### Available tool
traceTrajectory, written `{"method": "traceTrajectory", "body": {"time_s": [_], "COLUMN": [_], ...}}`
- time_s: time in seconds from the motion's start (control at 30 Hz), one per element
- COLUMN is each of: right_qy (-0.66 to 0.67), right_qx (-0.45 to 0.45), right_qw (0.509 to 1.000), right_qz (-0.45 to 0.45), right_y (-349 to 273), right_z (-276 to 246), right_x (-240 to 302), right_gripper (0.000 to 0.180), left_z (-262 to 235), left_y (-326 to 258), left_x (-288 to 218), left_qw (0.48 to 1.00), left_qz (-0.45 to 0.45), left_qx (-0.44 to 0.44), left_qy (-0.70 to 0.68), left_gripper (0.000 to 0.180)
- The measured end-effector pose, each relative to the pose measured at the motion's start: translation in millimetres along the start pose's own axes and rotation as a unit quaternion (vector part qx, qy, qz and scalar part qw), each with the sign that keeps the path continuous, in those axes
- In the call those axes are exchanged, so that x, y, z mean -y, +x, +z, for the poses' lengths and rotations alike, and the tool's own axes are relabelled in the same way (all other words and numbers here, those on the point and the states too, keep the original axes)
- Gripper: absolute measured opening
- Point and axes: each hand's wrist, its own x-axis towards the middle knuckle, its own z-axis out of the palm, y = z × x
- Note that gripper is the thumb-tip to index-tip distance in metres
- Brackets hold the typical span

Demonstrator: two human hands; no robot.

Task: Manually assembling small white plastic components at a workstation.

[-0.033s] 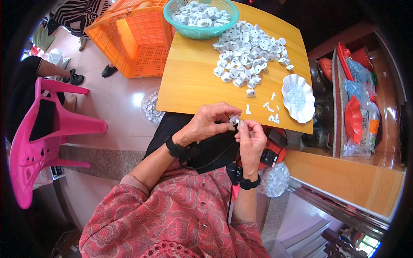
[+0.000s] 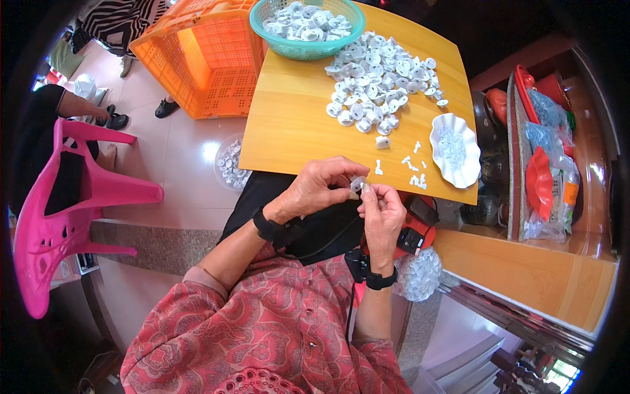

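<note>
I see the left hand point(image 2: 317, 186) pinching 1 white piece point(image 2: 357, 184) just this side of the table point(image 2: 295, 115); the right hand point(image 2: 382, 213) has its fingertips pressed together beside it, any catch too small to tell. Looks like fitting work, probably calling for careful lining-up.

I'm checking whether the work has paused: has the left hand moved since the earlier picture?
No, I see no shift either way: the left hand shows at the same spot against the near edge of the yellow table.
</note>
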Motion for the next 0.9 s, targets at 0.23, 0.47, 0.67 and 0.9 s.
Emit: {"method": "traceTrajectory", "body": {"time_s": [0.23, 0.47, 0.67, 0.9], "right_qy": [-0.061, -0.041, 0.009, -0.027], "right_qx": [0.005, 0.02, -0.003, -0.022], "right_qw": [0.998, 0.999, 1.0, 0.999], "right_qz": [-0.029, -0.018, 0.023, 0.022], "right_y": [3, 3, 5, 5], "right_z": [-1, 1, -2, -4], "right_x": [-16, -10, -3, -12], "right_gripper": [0.014, 0.017, 0.025, 0.025], "left_z": [-1, -3, -7, -26], "left_y": [2, 1, 5, 32], "left_x": [-9, -8, -8, -11], "left_qw": [0.996, 0.998, 0.999, 0.996], "left_qz": [0.03, -0.006, -0.013, -0.056], "left_qx": [0.032, 0.044, 0.028, -0.05], "left_qy": [0.082, 0.034, 0.011, 0.049], "left_gripper": [0.042, 0.043, 0.043, 0.039]}}
